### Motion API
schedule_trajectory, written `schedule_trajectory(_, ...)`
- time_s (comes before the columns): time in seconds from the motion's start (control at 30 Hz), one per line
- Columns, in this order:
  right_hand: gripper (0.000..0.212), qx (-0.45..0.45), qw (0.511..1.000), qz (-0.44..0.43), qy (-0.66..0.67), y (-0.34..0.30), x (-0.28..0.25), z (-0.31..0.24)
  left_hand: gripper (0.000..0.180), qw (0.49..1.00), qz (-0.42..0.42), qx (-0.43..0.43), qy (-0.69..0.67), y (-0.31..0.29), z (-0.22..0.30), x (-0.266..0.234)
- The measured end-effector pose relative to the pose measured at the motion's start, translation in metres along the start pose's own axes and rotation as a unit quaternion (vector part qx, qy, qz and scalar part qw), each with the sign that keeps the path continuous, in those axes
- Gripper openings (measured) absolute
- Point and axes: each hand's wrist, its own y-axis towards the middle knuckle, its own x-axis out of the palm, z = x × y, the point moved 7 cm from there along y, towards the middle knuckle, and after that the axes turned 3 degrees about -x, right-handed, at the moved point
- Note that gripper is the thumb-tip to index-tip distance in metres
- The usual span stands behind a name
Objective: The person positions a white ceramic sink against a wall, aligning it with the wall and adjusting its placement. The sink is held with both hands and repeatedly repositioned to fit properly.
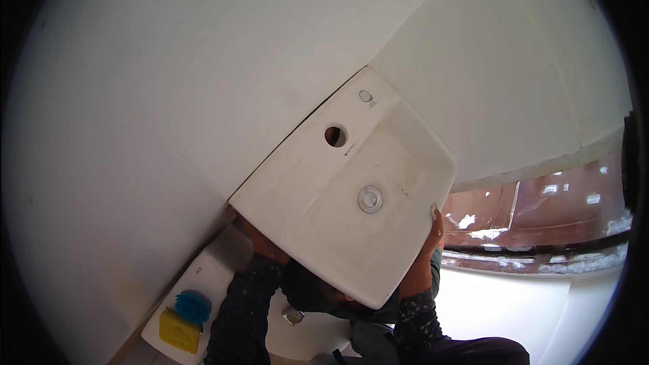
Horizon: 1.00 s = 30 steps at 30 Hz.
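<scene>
A white rectangular washbasin (324, 189) stands tilted across the middle, its back edge along the wall. It has a round tap hole and a metal drain (370, 199). My left hand (267, 241) grips its near left corner from below, the fingers mostly hidden under the basin. On the right side, my right hand (433, 235) holds the rim, with the thumb against the edge and the other fingers out of sight. Both dark sleeves are speckled white. Under the basin's near edge shows part of another person's dark-haired head (307, 290).
At the lower left, a blue bristle brush (193, 306) and a yellow sponge (179, 331) lie on a white ledge-like ceramic top (196, 274). A small metal fitting (293, 315) sits on a white surface beside my left sleeve. White-spotted reddish-brown panels (534, 209) are at right, below the wall.
</scene>
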Motion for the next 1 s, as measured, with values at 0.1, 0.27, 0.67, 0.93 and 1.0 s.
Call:
schedule_trajectory(0.1,0.047,-0.001,1.0,-0.001,-0.008,-0.001,0.007,-0.003,0.067,0.845,0.027,0.124,0.52,0.0,0.012,0.007)
schedule_trajectory(0.27,0.054,-0.006,0.998,-0.024,-0.05,-0.004,0.012,-0.008,0.09,0.992,-0.04,-0.025,-0.113,0.004,-0.001,-0.007)
schedule_trajectory(0.67,0.057,0.021,0.999,-0.038,0.004,-0.001,0.009,0.0,0.09,0.978,0.002,0.025,0.208,0.009,0.004,-0.017)
schedule_trajectory(0.93,0.057,0.026,0.999,-0.043,0.002,0.0,0.003,0.003,0.081,0.971,-0.026,-0.008,0.236,0.003,0.009,-0.033)
schedule_trajectory(1.0,0.055,0.025,0.999,-0.03,-0.013,0.002,-0.001,0.004,0.08,0.989,-0.067,-0.025,0.127,0.004,0.004,-0.029)
